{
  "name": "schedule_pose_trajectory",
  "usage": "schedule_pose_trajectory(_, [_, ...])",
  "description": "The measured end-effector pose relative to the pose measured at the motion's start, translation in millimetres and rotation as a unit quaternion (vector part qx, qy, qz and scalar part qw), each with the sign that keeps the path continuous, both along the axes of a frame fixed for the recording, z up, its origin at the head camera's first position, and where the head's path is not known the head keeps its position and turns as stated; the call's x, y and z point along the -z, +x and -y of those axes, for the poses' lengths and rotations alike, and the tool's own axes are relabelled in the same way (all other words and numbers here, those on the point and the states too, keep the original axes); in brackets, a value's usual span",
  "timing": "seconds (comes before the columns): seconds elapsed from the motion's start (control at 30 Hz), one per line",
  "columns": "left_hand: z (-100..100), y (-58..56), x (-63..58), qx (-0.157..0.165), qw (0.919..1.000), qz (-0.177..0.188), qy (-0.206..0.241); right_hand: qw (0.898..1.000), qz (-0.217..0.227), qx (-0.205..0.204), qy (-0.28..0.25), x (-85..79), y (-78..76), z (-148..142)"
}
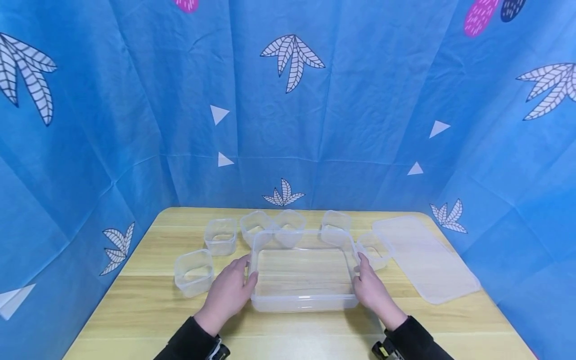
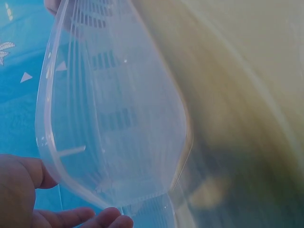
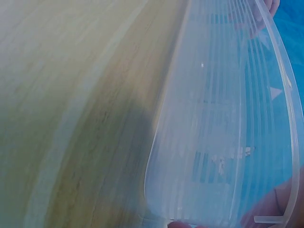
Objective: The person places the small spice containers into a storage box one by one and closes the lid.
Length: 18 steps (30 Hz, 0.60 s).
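Note:
A large clear rectangular plastic container [image 1: 304, 303] sits upright at the middle of the table, between both hands. My left hand [image 1: 230, 287] grips its left side, thumb near the front corner and fingers along the outer wall. On the opposite side my right hand [image 1: 372, 290] holds the right wall, its thumb up by the rim. In the left wrist view the left thumb and fingers [image 2: 103, 217] show at the container's end [image 2: 118, 109]. The right wrist view shows its long ribbed wall [image 3: 204, 118], with the right hand partly hidden behind the plastic.
Small clear square tubs stand around the large container: two at its left [image 1: 193, 287] [image 1: 220, 247], several behind it [image 1: 336, 217], and one beside my right hand [image 1: 380, 262]. A flat translucent lid [image 1: 425, 257] lies at the table's right. Blue patterned cloth [image 1: 288, 125] hangs around the wooden table [image 1: 135, 310].

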<state>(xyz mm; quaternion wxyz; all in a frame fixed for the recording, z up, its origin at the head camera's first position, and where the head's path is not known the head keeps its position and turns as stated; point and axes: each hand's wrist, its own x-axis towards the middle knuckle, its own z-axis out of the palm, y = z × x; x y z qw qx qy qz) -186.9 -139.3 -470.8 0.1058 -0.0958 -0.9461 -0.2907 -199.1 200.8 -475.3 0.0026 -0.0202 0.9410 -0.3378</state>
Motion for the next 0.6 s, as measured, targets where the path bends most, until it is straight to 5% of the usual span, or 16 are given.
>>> schedule_pose_trajectory(0.6, [22, -4.2, -16.4, -0.014, 0.9992, -0.020, -0.032, 1.000, 0.011, 0.005, -0.003, -3.7, 2.6, 3])
